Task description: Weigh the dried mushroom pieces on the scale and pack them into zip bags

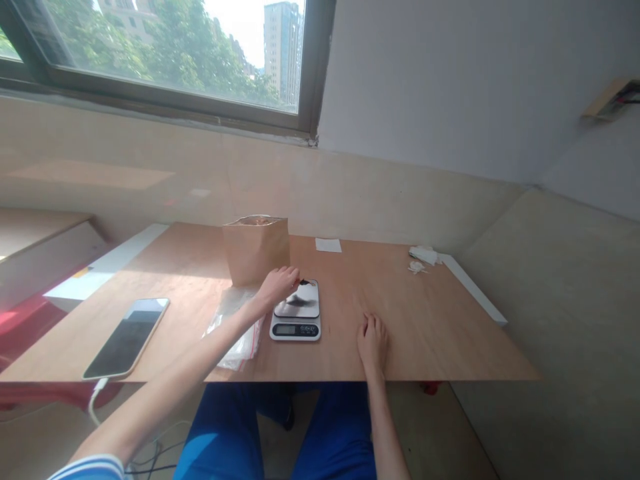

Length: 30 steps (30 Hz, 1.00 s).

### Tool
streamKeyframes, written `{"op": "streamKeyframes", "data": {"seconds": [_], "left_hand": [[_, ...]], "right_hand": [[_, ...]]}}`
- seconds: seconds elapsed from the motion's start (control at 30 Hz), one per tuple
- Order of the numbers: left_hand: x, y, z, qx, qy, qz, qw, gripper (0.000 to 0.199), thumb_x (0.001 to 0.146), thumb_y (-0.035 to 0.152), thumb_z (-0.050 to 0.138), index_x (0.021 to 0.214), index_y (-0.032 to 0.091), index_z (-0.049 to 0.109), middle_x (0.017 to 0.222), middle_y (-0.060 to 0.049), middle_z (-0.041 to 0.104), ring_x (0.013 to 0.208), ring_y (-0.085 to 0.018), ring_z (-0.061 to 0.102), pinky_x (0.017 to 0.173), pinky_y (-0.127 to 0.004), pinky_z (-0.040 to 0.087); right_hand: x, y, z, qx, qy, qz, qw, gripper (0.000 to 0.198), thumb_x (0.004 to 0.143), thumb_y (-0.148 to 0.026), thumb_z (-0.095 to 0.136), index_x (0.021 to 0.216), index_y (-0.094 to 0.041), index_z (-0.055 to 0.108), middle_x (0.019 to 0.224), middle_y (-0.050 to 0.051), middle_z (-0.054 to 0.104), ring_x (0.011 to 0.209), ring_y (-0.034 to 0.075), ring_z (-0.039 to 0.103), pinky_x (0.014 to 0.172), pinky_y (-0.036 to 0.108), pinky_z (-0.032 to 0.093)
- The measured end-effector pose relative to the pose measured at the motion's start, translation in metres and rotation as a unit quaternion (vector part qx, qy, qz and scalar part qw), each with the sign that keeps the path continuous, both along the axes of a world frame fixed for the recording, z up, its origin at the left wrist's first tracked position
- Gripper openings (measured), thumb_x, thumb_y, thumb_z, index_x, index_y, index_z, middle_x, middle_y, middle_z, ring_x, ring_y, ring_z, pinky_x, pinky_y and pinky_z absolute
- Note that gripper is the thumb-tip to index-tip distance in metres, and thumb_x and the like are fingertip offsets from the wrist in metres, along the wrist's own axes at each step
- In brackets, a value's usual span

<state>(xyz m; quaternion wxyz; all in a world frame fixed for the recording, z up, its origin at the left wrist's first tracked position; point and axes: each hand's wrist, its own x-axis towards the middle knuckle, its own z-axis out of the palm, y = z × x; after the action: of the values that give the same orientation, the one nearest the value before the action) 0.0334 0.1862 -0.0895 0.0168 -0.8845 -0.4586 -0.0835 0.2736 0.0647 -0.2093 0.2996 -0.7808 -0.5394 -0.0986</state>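
Observation:
My left hand (281, 285) is closed, its fingers pinched on a small dark piece (304, 282) too small to name. It is above the far part of a white kitchen scale (296, 330), and a shadow falls on the plate below. The scale has a grey display, whose digits I cannot read, and a row of dark buttons. My right hand (373, 340) rests on the table to the right of the scale, fingers curled in, with nothing visible in it. Behind my left hand stands an open brown paper bag (256, 252) with reddish-brown contents at its mouth.
Clear plastic zip bags (245, 343) lie left of the scale, partly under my left forearm. A phone (129, 339) with a white cable lies on the wooden table (430, 333) at left. White paper (329, 245) lies at the back, crumpled white scraps (424, 255) at the back right.

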Motion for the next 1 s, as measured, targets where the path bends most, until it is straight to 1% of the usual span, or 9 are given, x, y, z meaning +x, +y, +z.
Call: {"op": "streamKeyframes", "data": {"seconds": [0.17, 0.33, 0.43, 0.5, 0.63, 0.7, 0.8, 0.9, 1.0], "left_hand": [[0.001, -0.006, -0.028, -0.003, 0.004, -0.021, 1.0, 0.017, 0.087, 0.022, 0.037, 0.09, 0.016, 0.052, 0.092, -0.012, 0.059, 0.091, -0.024, 0.055, 0.073, -0.033, 0.038], [-0.005, -0.007, -0.032, -0.013, 0.011, -0.04, 0.999, 0.013, 0.085, 0.025, 0.046, 0.09, 0.017, 0.053, 0.095, -0.01, 0.059, 0.092, -0.023, 0.054, 0.073, -0.033, 0.037], [-0.012, -0.003, -0.013, 0.006, -0.01, -0.04, 0.999, 0.02, 0.087, 0.03, 0.04, 0.096, 0.018, 0.053, 0.106, -0.011, 0.057, 0.097, -0.023, 0.052, 0.078, -0.034, 0.036], [-0.02, 0.004, 0.012, 0.071, -0.08, -0.017, 0.994, 0.027, 0.089, 0.032, 0.033, 0.101, 0.018, 0.053, 0.113, -0.011, 0.055, 0.101, -0.023, 0.05, 0.083, -0.035, 0.035], [-0.048, 0.035, 0.066, 0.219, -0.224, 0.155, 0.937, 0.034, 0.089, 0.031, 0.028, 0.113, 0.018, 0.049, 0.125, -0.01, 0.05, 0.112, -0.023, 0.043, 0.094, -0.036, 0.028], [-0.064, 0.053, 0.084, 0.242, -0.244, 0.24, 0.908, 0.038, 0.087, 0.033, 0.03, 0.117, 0.016, 0.047, 0.127, -0.012, 0.048, 0.117, -0.025, 0.041, 0.096, -0.037, 0.026], [-0.085, 0.069, 0.092, 0.146, -0.21, 0.31, 0.916, 0.037, 0.085, 0.033, 0.032, 0.105, 0.013, 0.057, 0.108, -0.016, 0.061, 0.106, -0.028, 0.051, 0.093, -0.04, 0.028], [-0.097, 0.063, 0.087, 0.025, -0.191, 0.298, 0.935, 0.044, 0.086, 0.039, 0.025, 0.087, 0.016, 0.063, 0.091, -0.013, 0.067, 0.09, -0.026, 0.059, 0.081, -0.035, 0.037], [-0.102, 0.039, 0.078, 0.012, -0.227, 0.273, 0.935, 0.046, 0.084, 0.05, 0.027, 0.088, 0.021, 0.062, 0.091, -0.009, 0.068, 0.089, -0.024, 0.061, 0.065, -0.027, 0.04]], "right_hand": [[0.001, 0.0, -0.001, 0.007, 0.0, 0.003, 1.0, 0.039, 0.082, -0.02, 0.028, 0.103, -0.009, 0.059, 0.106, 0.016, 0.06, 0.1, 0.026, 0.051, 0.083, 0.037, 0.037], [0.0, 0.001, -0.002, 0.009, 0.005, 0.001, 1.0, 0.04, 0.082, -0.021, 0.028, 0.102, -0.009, 0.06, 0.105, 0.016, 0.06, 0.099, 0.026, 0.052, 0.083, 0.038, 0.038], [0.0, 0.0, -0.002, 0.01, 0.005, 0.004, 1.0, 0.04, 0.083, -0.021, 0.027, 0.102, -0.01, 0.059, 0.105, 0.017, 0.06, 0.1, 0.025, 0.051, 0.082, 0.038, 0.038], [-0.001, 0.0, -0.001, 0.011, 0.003, 0.006, 1.0, 0.039, 0.083, -0.021, 0.026, 0.102, -0.01, 0.059, 0.105, 0.017, 0.06, 0.1, 0.025, 0.051, 0.082, 0.038, 0.038], [-0.001, 0.0, 0.001, 0.012, 0.009, 0.008, 1.0, 0.038, 0.082, -0.021, 0.028, 0.102, -0.01, 0.059, 0.104, 0.017, 0.06, 0.098, 0.025, 0.052, 0.081, 0.038, 0.038], [0.0, 0.0, 0.001, 0.012, 0.023, 0.009, 1.0, 0.038, 0.082, -0.021, 0.029, 0.102, -0.01, 0.059, 0.104, 0.016, 0.06, 0.098, 0.025, 0.052, 0.083, 0.038, 0.038], [0.003, -0.001, -0.002, 0.019, 0.071, 0.014, 0.997, 0.037, 0.079, -0.02, 0.032, 0.099, -0.011, 0.061, 0.105, 0.015, 0.06, 0.1, 0.025, 0.052, 0.085, 0.039, 0.039], [-0.005, -0.002, 0.001, 0.035, 0.165, 0.035, 0.985, 0.034, 0.077, -0.02, 0.033, 0.092, -0.012, 0.062, 0.1, 0.015, 0.061, 0.095, 0.024, 0.056, 0.084, 0.039, 0.042], [-0.033, -0.007, 0.024, 0.067, 0.242, 0.11, 0.962, 0.033, 0.081, -0.021, 0.032, 0.097, -0.014, 0.06, 0.101, 0.014, 0.06, 0.097, 0.021, 0.056, 0.084, 0.037, 0.045]]}}
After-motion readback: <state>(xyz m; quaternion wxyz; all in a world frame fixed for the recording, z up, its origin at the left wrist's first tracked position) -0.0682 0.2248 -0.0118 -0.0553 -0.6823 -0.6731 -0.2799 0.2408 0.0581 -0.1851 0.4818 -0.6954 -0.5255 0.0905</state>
